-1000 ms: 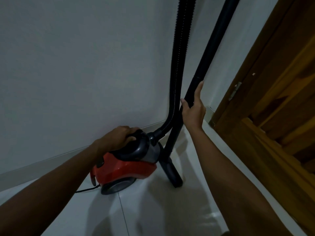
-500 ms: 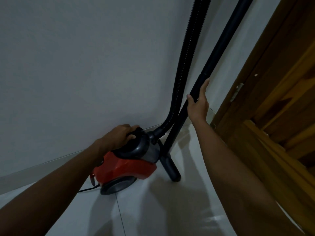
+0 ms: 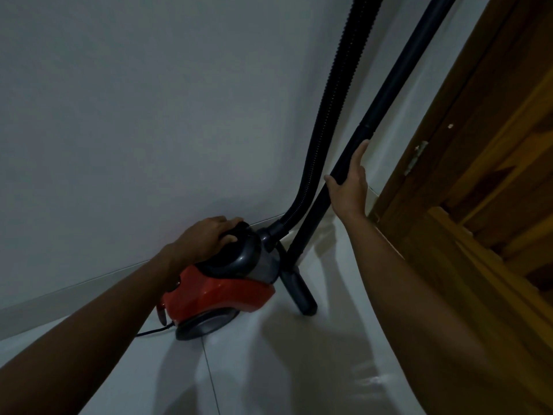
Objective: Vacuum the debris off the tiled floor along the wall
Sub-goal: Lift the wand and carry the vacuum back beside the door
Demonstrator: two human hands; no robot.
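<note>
Vacuum (image 3: 218, 283) (red) under gripping left hand (image 3: 206, 238); right hand (image 3: 350, 182) clasps wand (image 3: 386, 100).

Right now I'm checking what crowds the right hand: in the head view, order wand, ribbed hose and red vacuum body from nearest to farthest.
1. Wand: held in the right hand.
2. Ribbed hose: just left.
3. Red vacuum body: lower left, on the floor.
</note>
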